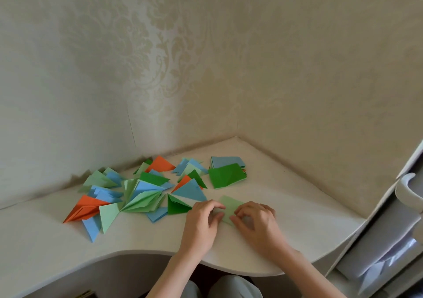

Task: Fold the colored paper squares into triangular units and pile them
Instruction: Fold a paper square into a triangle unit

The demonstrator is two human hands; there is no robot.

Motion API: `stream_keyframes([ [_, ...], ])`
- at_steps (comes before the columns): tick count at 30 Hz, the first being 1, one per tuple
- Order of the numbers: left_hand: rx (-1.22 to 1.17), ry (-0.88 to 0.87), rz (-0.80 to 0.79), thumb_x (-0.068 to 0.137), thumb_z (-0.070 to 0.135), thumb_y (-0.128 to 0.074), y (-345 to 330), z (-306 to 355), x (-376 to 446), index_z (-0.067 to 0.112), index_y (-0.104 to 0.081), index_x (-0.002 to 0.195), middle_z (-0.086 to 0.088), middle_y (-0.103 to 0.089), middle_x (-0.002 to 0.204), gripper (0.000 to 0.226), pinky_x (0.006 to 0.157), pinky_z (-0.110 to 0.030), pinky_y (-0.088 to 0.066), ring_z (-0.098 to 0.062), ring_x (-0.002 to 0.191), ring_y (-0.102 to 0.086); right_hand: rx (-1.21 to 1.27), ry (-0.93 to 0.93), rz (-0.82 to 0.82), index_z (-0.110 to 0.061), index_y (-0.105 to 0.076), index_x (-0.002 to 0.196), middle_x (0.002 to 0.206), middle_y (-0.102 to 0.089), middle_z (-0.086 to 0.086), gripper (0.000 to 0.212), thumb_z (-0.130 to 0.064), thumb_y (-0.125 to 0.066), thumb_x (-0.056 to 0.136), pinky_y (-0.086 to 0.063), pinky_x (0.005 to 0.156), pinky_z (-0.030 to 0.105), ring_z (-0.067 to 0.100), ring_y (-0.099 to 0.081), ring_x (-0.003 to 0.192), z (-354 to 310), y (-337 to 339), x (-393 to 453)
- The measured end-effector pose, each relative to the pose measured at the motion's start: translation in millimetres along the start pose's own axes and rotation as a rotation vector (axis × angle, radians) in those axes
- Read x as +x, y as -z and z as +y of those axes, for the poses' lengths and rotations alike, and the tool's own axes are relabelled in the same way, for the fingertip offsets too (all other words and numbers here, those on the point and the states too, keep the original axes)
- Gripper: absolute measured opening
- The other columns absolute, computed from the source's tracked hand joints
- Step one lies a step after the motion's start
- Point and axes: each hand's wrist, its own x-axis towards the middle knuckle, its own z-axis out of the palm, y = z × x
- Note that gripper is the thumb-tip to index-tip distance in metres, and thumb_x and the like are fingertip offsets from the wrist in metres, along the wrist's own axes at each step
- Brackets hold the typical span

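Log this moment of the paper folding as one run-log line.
step: folding | left hand and right hand: pinching light green paper on desk | folded triangles: piled left | unfolded stack: behind

Soft dim daylight, faint shadows, wide-angle edge bending, slight blur

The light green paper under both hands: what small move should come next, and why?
Probably press the fold flat with the fingers. Both the left hand and the right hand pinch the light green paper on the desk; it is not yet a triangle like the pile.
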Motion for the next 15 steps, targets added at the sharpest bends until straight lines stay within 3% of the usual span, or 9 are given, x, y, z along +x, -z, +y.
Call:
stream_keyframes([
  [3,0.061,0.031,-0.024,0.087,0.022,-0.067,-5.8,1.1,4.4,0.026,-0.065,0.102,0.019,-0.053,0.085,0.016,0.082,-0.031,-0.045,-0.009,0.087,-0.053,-0.009,-0.015,0.025,-0.024,-0.065,0.072,0.082,-0.064,-0.017,0.016,-0.035,-0.070,0.082,-0.041,0.092,0.039,0.005,-0.060,0.082,2.8,-4.1,0.3],
  [7,0.179,0.029,-0.040,0.088,0.031,-0.063,-14.9,0.7,4.7,0.032,-0.059,0.107,0.016,-0.053,0.098,0.019,0.085,-0.027,-0.036,-0.006,0.099,-0.050,-0.017,-0.008,0.019,-0.033,-0.065,0.085,0.086,-0.062,-0.020,0.010,-0.041,-0.069,0.080,-0.037,0.094,0.031,0.001,-0.058,0.086,8.6,-9.8,-0.1],
  [12,0.078,0.086,-0.013,0.085,0.014,-0.066,-13.3,-4.7,7.0,0.026,-0.062,0.103,0.012,-0.052,0.098,0.022,0.082,-0.026,-0.045,-0.004,0.085,-0.053,0.010,-0.035,0.004,-0.042,-0.061,0.099,0.086,-0.059,-0.027,0.024,-0.040,-0.070,0.077,-0.030,0.094,0.025,-0.008,-0.054,0.091,12.0,-10.7,1.2],
  [15,0.028,0.094,-0.012,0.085,0.006,-0.065,-11.0,-7.9,7.4,0.024,-0.063,0.101,0.011,-0.052,0.097,0.025,0.077,-0.010,-0.042,0.002,0.082,-0.051,0.064,-0.046,-0.029,-0.043,-0.059,0.100,0.089,-0.060,-0.029,0.031,-0.029,-0.073,0.076,-0.027,0.095,0.023,-0.012,-0.053,0.093,14.2,-7.2,2.2],
])
